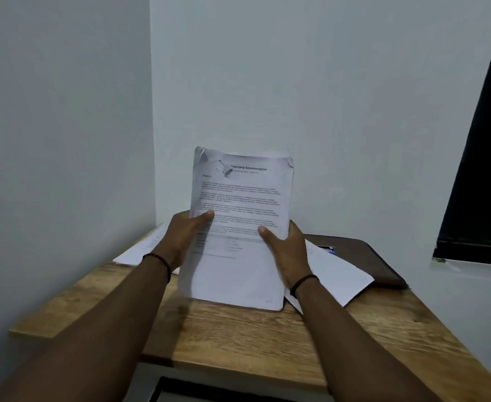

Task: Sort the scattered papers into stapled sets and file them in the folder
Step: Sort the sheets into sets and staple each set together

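Observation:
A stack of printed papers headed "Internship Documentation" stands upright, its bottom edge resting on the wooden table. My left hand grips its left edge with the thumb on the front page. My right hand grips the right edge the same way. The top corners of the stack are curled. A dark brown folder lies flat at the table's back right. Loose white sheets lie on the table to the left and to the right of the stack.
The table sits in a corner between two pale walls. A dark curtain hangs at the right. The right-hand sheet partly covers the folder. Below the table's front edge a dark-framed object shows.

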